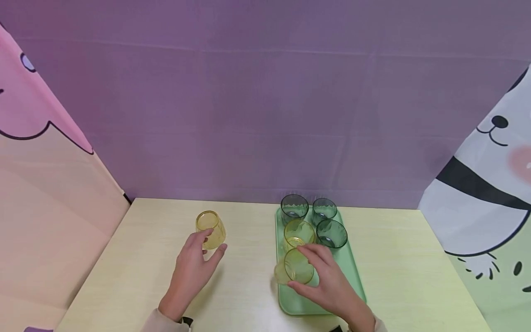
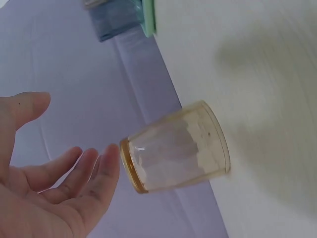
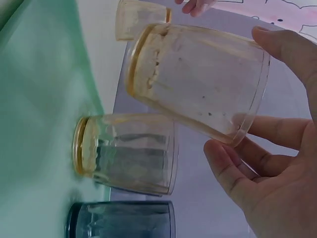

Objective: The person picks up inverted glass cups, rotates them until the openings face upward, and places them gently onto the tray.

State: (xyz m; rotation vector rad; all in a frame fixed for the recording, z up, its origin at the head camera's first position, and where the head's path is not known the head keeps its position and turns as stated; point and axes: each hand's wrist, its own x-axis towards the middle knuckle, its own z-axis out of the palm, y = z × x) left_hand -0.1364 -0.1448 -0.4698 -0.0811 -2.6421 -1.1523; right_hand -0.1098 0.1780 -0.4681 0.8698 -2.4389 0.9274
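Upside down on the left side of the table stands a yellow glass point(image 1: 218, 236), its thick base up in the left wrist view. My left hand point(image 1: 191, 269) is right beside it, fingers spread loosely and fingertips close to the base. My right hand point(image 1: 332, 287) pinches a second yellow glass point(image 3: 203, 82) near its rim between thumb and fingers. That glass is tilted, open end toward the palm, over the left edge of the green tray point(image 1: 300, 304). Behind it, another yellow glass point(image 1: 299, 232) stands upright on the tray.
Three dark grey-green glasses share the tray: one at the back left point(image 1: 294, 208), one at the back right point(image 1: 325, 211) and one in front of that point(image 1: 332, 234). A purple curtain point(image 1: 249, 115) hangs along the table's back edge.
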